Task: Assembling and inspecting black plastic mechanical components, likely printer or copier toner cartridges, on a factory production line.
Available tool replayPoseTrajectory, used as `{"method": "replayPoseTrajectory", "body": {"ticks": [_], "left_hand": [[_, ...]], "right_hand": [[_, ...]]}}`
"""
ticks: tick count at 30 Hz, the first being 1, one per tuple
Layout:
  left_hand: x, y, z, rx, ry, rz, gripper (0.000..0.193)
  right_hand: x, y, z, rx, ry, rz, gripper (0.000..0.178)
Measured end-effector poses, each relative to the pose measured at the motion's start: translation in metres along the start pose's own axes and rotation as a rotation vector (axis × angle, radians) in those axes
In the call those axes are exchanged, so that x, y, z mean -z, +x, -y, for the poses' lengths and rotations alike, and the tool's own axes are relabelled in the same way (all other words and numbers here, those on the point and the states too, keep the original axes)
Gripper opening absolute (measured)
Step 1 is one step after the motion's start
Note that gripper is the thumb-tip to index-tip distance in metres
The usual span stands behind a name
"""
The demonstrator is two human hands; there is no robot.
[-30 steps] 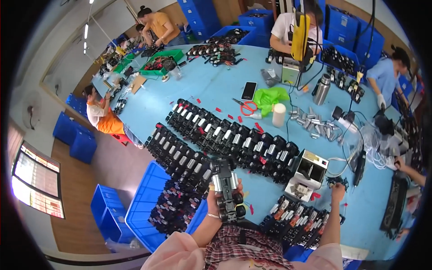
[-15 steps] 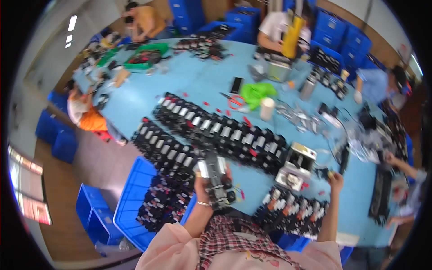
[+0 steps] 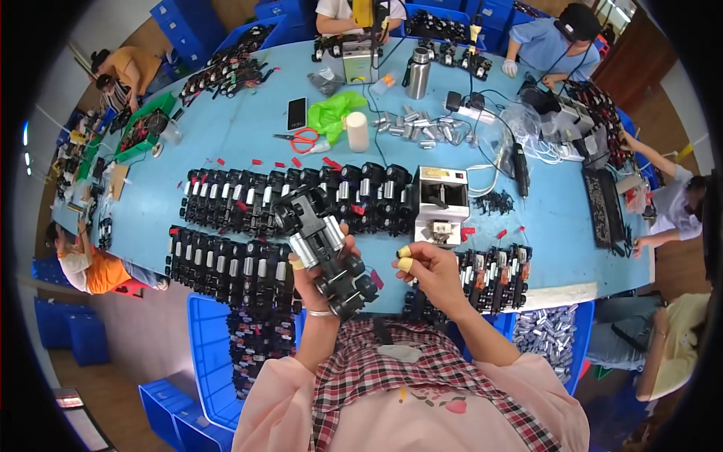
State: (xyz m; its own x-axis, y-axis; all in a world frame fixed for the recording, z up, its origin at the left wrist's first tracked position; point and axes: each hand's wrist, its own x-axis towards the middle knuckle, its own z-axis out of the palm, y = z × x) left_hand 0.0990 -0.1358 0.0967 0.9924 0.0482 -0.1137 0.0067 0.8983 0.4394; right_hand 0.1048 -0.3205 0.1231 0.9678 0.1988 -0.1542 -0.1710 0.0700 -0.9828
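Note:
My left hand (image 3: pixel 306 286) grips a black toy car chassis (image 3: pixel 322 239) with wheels and two silver cylinders, tilted above the table's near edge. A little to its right is my right hand (image 3: pixel 435 277), thumb and forefinger in yellow finger covers and pressed together. A tiny dark bit shows at those fingertips, too small to name. The hand and the chassis are apart. Rows of similar chassis (image 3: pixel 226 260) stand behind and left of my left hand. Beyond my right hand stands a small white box-shaped machine (image 3: pixel 443 197) with a dark opening.
Small black parts (image 3: pixel 493 202) lie in a pile beside a black electric screwdriver (image 3: pixel 521 169). More chassis (image 3: pixel 493 279) stand at right. Silver cylinders (image 3: pixel 422 124), red scissors (image 3: pixel 303 139) and a steel flask (image 3: pixel 418 74) lie farther back. Blue bins (image 3: pixel 207 354) flank me; co-workers sit around the table.
My right hand has come in from beside the small black parts toward the chassis. My left hand still holds the chassis, now tilted differently. The whole view has turned.

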Motion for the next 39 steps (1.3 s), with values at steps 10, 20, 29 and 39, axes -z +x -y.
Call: {"method": "replayPoseTrajectory", "body": {"ticks": [10,20,29,39], "left_hand": [[-0.007,-0.013,-0.017,-0.116,0.009,-0.010,0.079],[-0.006,-0.021,-0.020,-0.272,0.160,0.011,0.087],[-0.006,-0.023,-0.018,-0.280,0.125,0.043,0.091],[-0.011,-0.015,-0.016,-0.270,0.074,0.002,0.093]], "right_hand": [[-0.046,-0.011,0.019,0.357,-0.481,0.170,0.011],[-0.079,-0.008,0.015,0.659,-0.618,0.040,0.014],[-0.078,-0.008,0.015,0.735,-0.602,-0.007,0.014],[-0.070,-0.005,0.010,0.579,-0.541,0.050,0.014]]}}
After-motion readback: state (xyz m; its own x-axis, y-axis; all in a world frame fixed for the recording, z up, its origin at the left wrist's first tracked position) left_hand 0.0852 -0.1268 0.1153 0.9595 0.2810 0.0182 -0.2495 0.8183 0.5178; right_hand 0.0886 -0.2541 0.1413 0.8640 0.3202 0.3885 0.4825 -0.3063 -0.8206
